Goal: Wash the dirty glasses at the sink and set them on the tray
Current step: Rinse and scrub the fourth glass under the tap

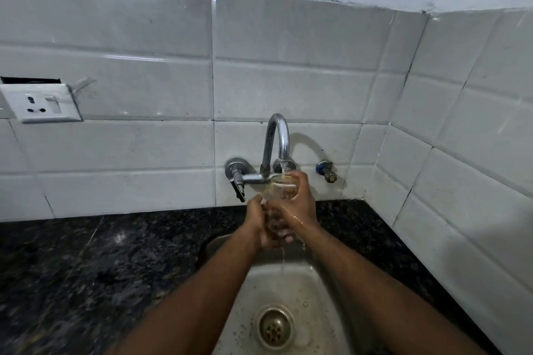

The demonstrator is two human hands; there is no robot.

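A clear drinking glass (281,187) is held upright under the chrome tap (277,138), and a thin stream of water runs into its mouth. My right hand (300,204) wraps around the glass's right side near the rim. My left hand (261,222) grips the glass's lower part from the left. Water drips off my hands into the steel sink (314,291) below. The lower half of the glass is mostly hidden by my fingers. No tray is in view.
The sink's drain (274,326) sits near the bottom edge. Dark speckled granite counter (95,268) surrounds the basin. A tap lever (238,184) sticks out at the left, a small brass valve (327,171) at the right. A white wall socket (43,102) is mounted on the tiles.
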